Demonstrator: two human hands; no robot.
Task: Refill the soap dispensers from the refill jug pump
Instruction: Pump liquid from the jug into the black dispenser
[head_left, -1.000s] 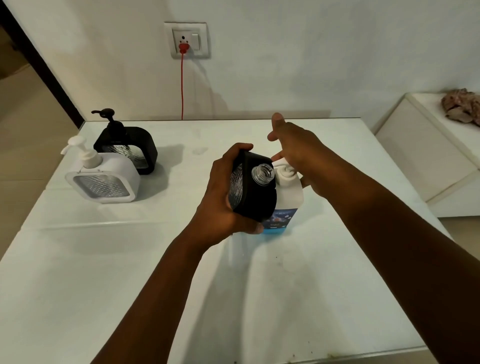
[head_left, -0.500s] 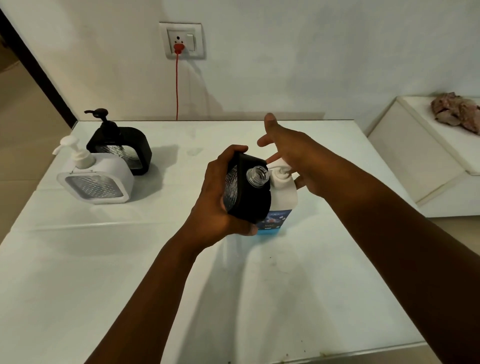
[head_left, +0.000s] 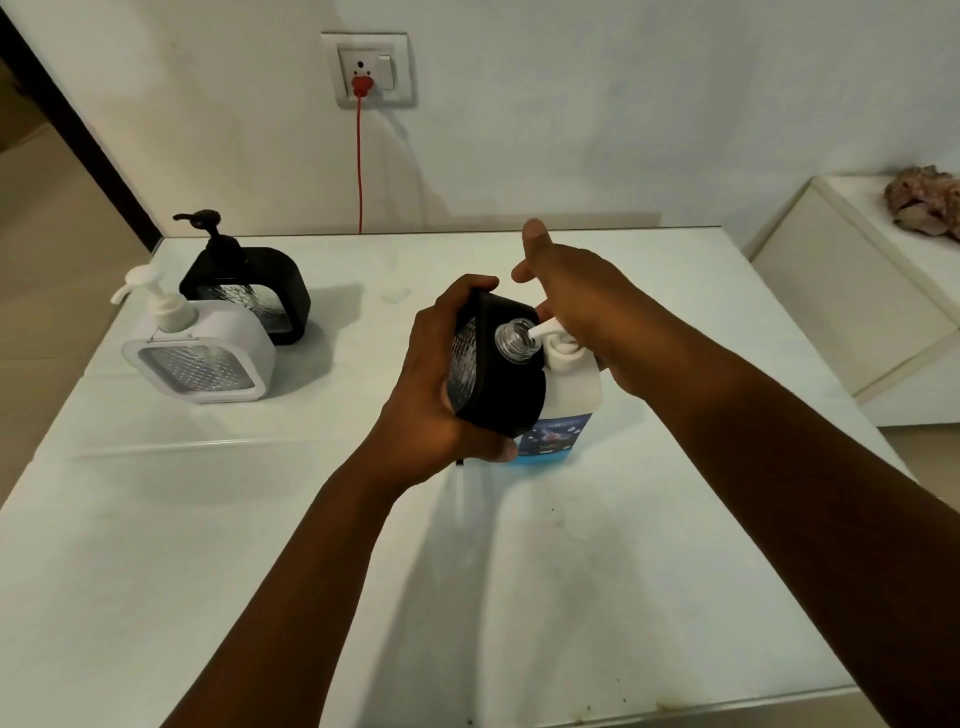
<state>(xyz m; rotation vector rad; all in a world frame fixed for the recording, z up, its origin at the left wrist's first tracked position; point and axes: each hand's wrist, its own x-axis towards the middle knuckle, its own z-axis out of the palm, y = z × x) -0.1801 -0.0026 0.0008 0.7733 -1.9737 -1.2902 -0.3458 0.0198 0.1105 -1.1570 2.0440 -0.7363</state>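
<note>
White table (head_left: 208, 571) against a pale wall: a refill jug (head_left: 571, 387) stands mid-table, its spout (head_left: 540, 331) at the open neck of a black dispenser (head_left: 501, 387) gripped tilted in the left hand (head_left: 436, 395). The right hand (head_left: 587, 306), fingers loosely extended, presses the pump. Two capped dispensers (head_left: 208, 353) stand far left.

Black dispenser held right up to the jug's pump spout

Left hand (head_left: 441, 384) grips an open black dispenser (head_left: 511, 395), tilted, its clear threaded neck (head_left: 514, 340) at the white spout (head_left: 545, 330) of the jug (head_left: 571, 384) on the worktop (head_left: 519, 597). Right hand (head_left: 587, 306) rests on the pump, index finger sticking out straight. Far left, a white dispenser (head_left: 202, 358) and another black one (head_left: 249, 291) stand touching, pumps on. Red cord (head_left: 359, 166) hangs from the wall socket (head_left: 370, 70).
</note>
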